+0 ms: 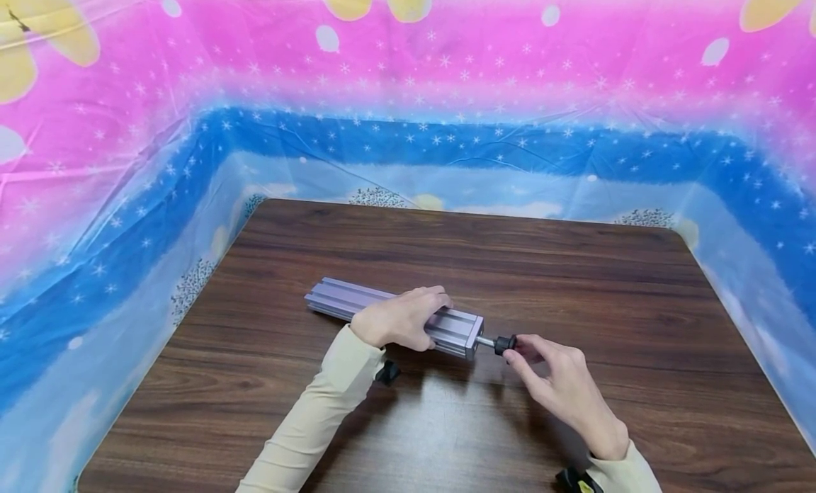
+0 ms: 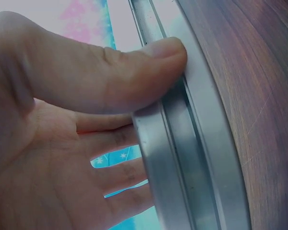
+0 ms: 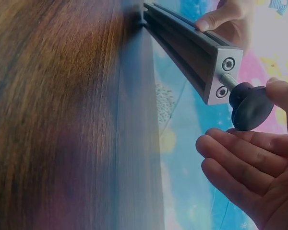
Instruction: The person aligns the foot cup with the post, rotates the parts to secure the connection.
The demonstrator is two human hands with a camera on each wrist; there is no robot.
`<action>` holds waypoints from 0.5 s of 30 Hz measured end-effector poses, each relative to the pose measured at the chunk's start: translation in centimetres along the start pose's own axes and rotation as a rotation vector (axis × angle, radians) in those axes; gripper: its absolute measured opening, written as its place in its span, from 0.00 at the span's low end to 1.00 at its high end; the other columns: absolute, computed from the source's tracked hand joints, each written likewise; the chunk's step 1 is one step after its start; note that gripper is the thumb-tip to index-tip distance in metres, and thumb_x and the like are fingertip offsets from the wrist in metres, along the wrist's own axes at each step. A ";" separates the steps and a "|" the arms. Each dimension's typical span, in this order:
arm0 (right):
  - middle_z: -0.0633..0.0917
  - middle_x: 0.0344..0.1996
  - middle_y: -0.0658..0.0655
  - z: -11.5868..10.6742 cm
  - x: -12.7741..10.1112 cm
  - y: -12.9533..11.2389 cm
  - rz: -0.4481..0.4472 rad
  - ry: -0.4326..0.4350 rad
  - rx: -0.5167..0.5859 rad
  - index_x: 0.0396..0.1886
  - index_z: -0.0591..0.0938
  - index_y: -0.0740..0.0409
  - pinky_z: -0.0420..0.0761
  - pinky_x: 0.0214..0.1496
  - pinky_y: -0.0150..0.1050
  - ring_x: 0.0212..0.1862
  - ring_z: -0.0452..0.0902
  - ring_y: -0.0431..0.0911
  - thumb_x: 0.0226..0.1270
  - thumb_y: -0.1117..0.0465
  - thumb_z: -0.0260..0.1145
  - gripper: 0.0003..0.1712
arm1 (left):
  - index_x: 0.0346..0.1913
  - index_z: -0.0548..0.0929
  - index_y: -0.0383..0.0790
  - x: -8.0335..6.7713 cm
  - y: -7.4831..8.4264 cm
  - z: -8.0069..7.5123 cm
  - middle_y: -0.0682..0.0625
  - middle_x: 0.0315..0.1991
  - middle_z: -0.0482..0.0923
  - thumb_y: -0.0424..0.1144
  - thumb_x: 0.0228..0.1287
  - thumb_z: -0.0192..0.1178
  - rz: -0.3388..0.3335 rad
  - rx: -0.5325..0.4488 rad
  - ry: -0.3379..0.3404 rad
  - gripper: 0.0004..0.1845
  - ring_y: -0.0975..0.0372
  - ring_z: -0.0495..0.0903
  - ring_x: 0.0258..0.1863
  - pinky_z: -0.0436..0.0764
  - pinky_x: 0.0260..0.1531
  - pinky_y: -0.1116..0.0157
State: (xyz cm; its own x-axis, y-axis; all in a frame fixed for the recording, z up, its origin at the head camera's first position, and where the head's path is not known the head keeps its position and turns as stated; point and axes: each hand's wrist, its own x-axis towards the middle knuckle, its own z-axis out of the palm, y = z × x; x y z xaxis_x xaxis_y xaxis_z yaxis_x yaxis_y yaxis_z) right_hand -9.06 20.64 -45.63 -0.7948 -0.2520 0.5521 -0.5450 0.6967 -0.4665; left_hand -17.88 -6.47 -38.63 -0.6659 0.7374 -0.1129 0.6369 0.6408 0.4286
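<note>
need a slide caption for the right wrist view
Right hand at the black knob on the aluminium rail's end; left hand steadies the rail.

no readable text, no labels, no brands, no numbers on anything

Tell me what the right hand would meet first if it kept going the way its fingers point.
The right hand points up-left at the black knob, which its fingertips already touch. Straight beyond comes the end plate of the aluminium bar, which the left hand grips on the table.
</note>
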 end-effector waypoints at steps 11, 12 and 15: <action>0.84 0.55 0.57 -0.4 0.1 0.1 -0.179 0.022 0.122 0.66 0.77 0.60 0.80 0.52 0.27 0.46 0.84 0.47 0.43 0.69 0.82 0.44 | 0.60 0.78 0.33 0.0 -0.1 -0.1 0.47 0.48 0.75 0.28 0.50 0.69 0.000 -0.016 -0.001 0.30 0.57 0.72 0.43 0.74 0.49 0.61; 0.84 0.54 0.57 -0.4 0.2 0.1 -0.198 0.029 0.128 0.65 0.78 0.61 0.79 0.54 0.26 0.46 0.84 0.47 0.43 0.71 0.81 0.43 | 0.60 0.78 0.33 0.0 -0.1 -0.1 0.47 0.48 0.75 0.28 0.50 0.69 0.000 -0.015 -0.001 0.30 0.58 0.72 0.43 0.74 0.49 0.61; 0.86 0.51 0.57 -0.3 0.2 0.2 -0.213 0.043 0.135 0.61 0.80 0.63 0.76 0.57 0.23 0.46 0.85 0.47 0.44 0.72 0.79 0.38 | 0.60 0.78 0.33 0.0 0.0 -0.2 0.47 0.47 0.75 0.29 0.49 0.69 0.003 -0.013 -0.004 0.30 0.58 0.71 0.43 0.74 0.48 0.62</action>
State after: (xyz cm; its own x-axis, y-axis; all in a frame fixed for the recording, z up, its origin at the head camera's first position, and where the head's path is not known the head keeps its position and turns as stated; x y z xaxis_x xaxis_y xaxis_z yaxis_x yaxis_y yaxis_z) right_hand -9.30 20.95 -45.37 -0.6477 -0.3523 0.6756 -0.7319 0.5342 -0.4230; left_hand -17.99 -6.51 -38.52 -0.6626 0.7400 -0.1154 0.6337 0.6360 0.4403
